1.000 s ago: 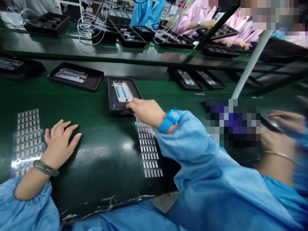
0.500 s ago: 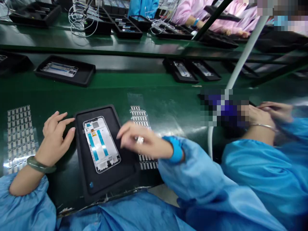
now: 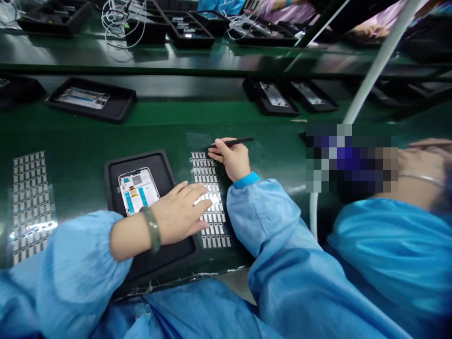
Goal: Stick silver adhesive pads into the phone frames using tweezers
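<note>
My right hand (image 3: 231, 157) pinches black tweezers (image 3: 238, 141), whose tip is at the top edge of a sheet of small pale stickers (image 3: 206, 176). My left hand (image 3: 181, 207) is open, fingers spread, reaching across to that sheet's left side; whether it touches the sheet I cannot tell. Beneath my left forearm lies a black tray (image 3: 115, 188) holding a phone frame (image 3: 151, 181) with blue strips and a small orange-brown flex piece. My wrist and sleeve hide the lower part of the frame.
Another sticker sheet (image 3: 30, 202) lies at the far left. Black trays with phone frames (image 3: 93, 101) stand along the green strip behind, two more (image 3: 275, 96) to the right. A white pole (image 3: 370, 84) rises at right, beside a co-worker's blue sleeve (image 3: 391, 240).
My left hand has swung right from beside the tray, across the phone frame to the sheet. My right hand has moved up and away to the sheet's top, where the black tweezers now show.
</note>
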